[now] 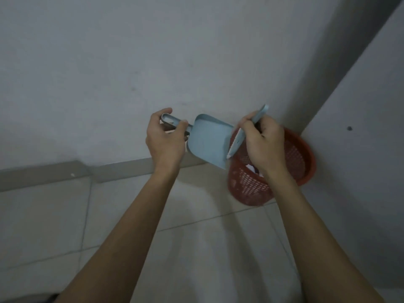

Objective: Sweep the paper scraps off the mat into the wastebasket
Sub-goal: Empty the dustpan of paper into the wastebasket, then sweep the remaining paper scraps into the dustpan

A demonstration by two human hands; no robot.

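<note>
Wastebasket (301, 162) in floor corner, white scraps (251, 167) already inside. Dustpan (207, 141) tipped over rim, left hand (166, 138) grasping handle; right hand (264, 145) clenched round brush (238, 138) at lip. I judge near finish; mat unseen.

A pale grey wall (153, 62) is filling most of the upper view, with a few faint marks showing on it. It is meeting a second wall (360, 149) at a shadowed corner on the right, and a small dark spot (349, 128) is sitting on that second wall. A grey skirting strip (43, 173) is running along the foot of the wall, stepping partway along. Below it, a light tiled floor (54, 226) is spreading out, its thin grout lines crossing at angles.
</note>
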